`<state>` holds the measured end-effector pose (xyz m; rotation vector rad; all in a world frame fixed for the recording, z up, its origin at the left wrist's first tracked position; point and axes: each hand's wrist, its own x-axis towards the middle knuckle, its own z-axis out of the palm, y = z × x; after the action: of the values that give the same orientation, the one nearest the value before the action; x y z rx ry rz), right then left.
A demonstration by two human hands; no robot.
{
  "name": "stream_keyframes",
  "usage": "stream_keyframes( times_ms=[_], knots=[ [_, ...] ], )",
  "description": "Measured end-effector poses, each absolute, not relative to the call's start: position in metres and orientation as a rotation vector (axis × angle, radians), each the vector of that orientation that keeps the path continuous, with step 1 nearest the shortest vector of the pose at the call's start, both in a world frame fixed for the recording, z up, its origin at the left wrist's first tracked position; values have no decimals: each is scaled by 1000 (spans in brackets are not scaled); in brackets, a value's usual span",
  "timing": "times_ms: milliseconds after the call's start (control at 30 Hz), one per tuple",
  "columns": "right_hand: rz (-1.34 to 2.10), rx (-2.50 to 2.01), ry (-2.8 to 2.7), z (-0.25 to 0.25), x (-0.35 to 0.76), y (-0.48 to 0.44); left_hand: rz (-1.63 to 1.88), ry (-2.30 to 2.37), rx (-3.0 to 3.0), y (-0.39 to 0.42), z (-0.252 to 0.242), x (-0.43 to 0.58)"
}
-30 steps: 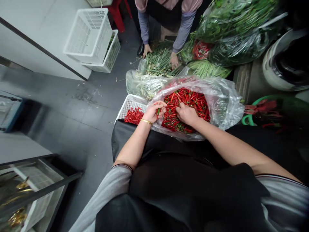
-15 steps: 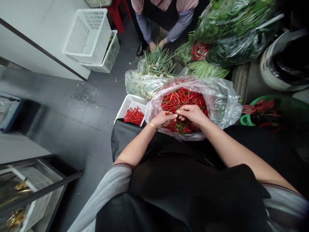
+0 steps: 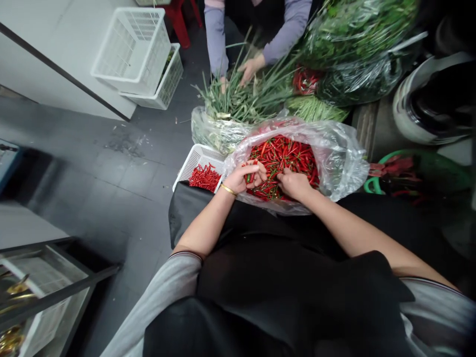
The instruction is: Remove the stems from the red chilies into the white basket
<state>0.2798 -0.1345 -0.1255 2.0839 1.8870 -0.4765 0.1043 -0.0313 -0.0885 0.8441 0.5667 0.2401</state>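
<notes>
A clear plastic bag [image 3: 340, 153] stands wide at its mouth, full of small red chili peppers [image 3: 275, 153] with green stems. Over the bag's left side, my left hand [image 3: 243, 178] is turned partly palm up, its fingers curled around a few chili peppers. My right hand [image 3: 297, 184] reaches down into the pile, thumb and fingers pinched at a chili pepper; its fingertips are partly hidden. Left of the bag, a white perforated basket [image 3: 186, 171] holds loose red chilies [image 3: 205, 177] without visible stems.
Across from me a co-worker's hand [image 3: 252, 68] handles long green onions [image 3: 253, 101]. Bagged leafy greens [image 3: 357, 29] lie at the upper right, near a white bucket [image 3: 403, 106] and a green basket [image 3: 375, 185]. White crates [image 3: 132, 74] are stacked at the upper left.
My hands have moved apart; the left has turned palm up and the right has gone down into the chilies. The co-worker has spread green onions over the bag in front.
</notes>
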Motion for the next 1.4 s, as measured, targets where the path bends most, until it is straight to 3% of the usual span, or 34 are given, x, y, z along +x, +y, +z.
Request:
stream_keyframes(
  times_ms=[233, 300, 433, 500, 700, 833, 1067, 1200, 1267, 1400],
  knots=[
    [-624, 2362, 2148, -83, 280, -119, 436, 824, 818, -56, -100, 135],
    [-894, 2472, 2215, -84, 279, -124, 506, 816, 777, -60, -99, 140],
    [-1759, 2436, 2096, -99, 280, -139, 508, 777, 719, -61, -98, 138],
    [-1865, 2410, 2052, -99, 278, -145, 473, 764, 688, -61, -99, 136],
    [-872, 1978, 2577, -81, 276, -153, 349, 810, 574, -47, -105, 135],
    [-508, 1956, 2118, -103, 288, -155, 380, 818, 490, -32, -104, 125],
    [-650, 2070, 1913, -142, 301, -152, 251, 825, 612, -33, -106, 116],
    [-1319, 2471, 1953, -120, 311, -139, 225, 819, 954, -48, -109, 127],
    [-1479, 2563, 2019, -109, 307, -134, 172, 803, 1086, -56, -109, 134],
    [-613, 2645, 2083, -105, 291, -132, 96, 812, 1076, -64, -107, 139]
  ],
)
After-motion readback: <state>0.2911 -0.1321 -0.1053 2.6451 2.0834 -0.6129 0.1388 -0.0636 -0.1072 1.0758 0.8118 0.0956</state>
